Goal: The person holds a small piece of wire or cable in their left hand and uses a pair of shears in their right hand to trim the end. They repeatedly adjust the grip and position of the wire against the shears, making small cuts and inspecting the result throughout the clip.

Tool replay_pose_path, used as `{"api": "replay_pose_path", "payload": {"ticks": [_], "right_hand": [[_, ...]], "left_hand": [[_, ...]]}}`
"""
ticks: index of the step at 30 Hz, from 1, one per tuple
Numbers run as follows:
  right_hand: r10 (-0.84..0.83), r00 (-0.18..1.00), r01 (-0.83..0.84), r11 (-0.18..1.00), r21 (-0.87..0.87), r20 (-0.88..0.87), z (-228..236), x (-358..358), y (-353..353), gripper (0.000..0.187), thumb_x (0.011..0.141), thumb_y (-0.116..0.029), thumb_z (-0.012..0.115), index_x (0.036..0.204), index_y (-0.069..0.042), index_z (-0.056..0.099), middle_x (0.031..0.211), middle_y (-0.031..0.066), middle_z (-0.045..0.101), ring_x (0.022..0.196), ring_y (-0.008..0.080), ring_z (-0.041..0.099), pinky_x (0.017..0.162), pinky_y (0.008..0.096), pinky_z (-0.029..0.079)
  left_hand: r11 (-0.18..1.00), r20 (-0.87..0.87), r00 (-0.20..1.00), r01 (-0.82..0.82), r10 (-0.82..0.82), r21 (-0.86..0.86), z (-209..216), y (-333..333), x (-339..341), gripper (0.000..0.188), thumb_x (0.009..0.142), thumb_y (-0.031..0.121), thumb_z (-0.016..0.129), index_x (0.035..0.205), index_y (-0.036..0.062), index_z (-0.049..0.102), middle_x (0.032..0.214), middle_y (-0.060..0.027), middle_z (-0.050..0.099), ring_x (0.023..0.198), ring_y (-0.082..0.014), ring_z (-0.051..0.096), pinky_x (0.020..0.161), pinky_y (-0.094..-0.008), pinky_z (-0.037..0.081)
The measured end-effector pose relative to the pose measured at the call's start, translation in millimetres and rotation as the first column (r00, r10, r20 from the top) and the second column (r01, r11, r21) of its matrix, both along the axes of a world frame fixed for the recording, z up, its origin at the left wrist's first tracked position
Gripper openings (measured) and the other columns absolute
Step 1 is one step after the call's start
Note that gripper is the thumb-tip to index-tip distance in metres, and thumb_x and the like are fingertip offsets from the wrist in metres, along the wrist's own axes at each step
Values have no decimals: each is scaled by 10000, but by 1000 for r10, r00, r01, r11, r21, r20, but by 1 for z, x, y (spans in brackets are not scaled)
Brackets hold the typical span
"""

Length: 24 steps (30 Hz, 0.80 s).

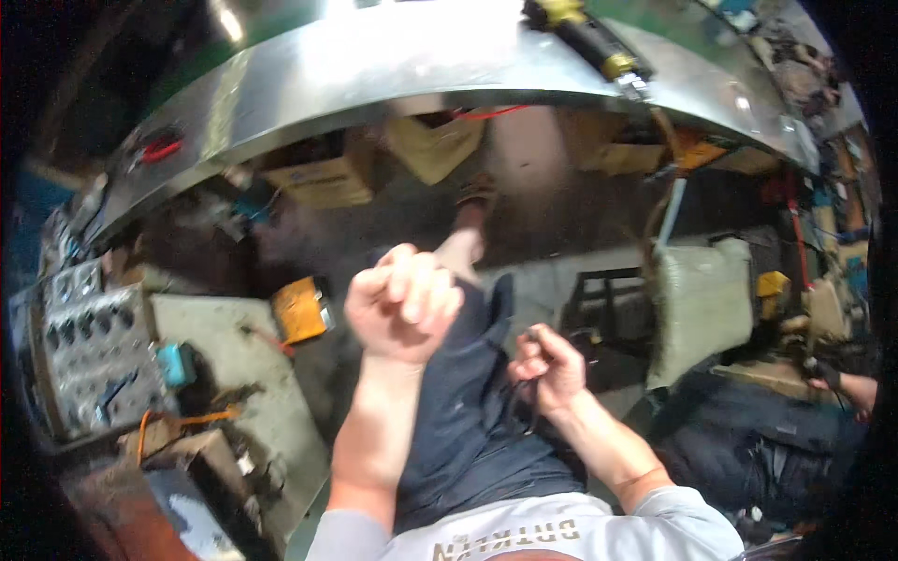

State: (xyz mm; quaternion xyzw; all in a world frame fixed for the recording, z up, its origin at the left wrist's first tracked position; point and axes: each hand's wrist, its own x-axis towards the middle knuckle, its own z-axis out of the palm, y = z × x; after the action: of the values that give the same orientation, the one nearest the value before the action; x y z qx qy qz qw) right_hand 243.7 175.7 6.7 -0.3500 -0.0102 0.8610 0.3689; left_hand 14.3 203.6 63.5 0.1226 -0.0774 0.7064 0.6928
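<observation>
On the near side of the metal bench [374, 79], well apart from its front edge, what seems to be a thin dark cord [533, 402] is pinched in the right hand [550, 369]. It is seen just below the fist, its long axis trailing away from the bench toward the dark trousers [458, 411]; where it ends cannot be told against the cloth. The right fingers are bent closed, the thumb laid along the curled forefinger, and the forearm is slanted inward toward the bench. The left hand [404, 304] is held apart from the cord, nearer to the bench, with its forearm raised almost straight toward it. Its fingers are folded into a loose fist, palm side seemingly up; nothing is seen in it, though its inside is hidden.
</observation>
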Motion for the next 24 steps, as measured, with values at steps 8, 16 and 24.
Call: {"api": "replay_pose_path", "payload": {"ticks": [8,16,24], "right_hand": [[-98,958,85,995,-58,-271,3,2,1,244,949,-263,545,889,-37,612,768,59,596,623,142,487,627,298,404],[-135,945,103,987,-122,-299,12,0,3,253,932,-279,581,881,-43,656,745,55,559,583,108,456,583,262,408],[-111,937,127,992,26,-331,6,6,2,148,926,-208,606,990,-95,678,816,64,603,631,120,490,625,282,405]], "left_hand": [[977,-310,949,-124,66,-171,3,-2,11,248,950,210,511,807,13,558,650,-88,509,547,-185,468,507,-300,391],[968,-539,840,-180,59,-174,2,-6,17,217,920,190,618,905,-23,657,685,-87,574,556,-179,528,492,-288,414],[965,-815,579,-230,33,-124,3,-7,20,90,851,15,684,915,-45,703,779,-50,642,667,-96,573,604,-216,458]]}}
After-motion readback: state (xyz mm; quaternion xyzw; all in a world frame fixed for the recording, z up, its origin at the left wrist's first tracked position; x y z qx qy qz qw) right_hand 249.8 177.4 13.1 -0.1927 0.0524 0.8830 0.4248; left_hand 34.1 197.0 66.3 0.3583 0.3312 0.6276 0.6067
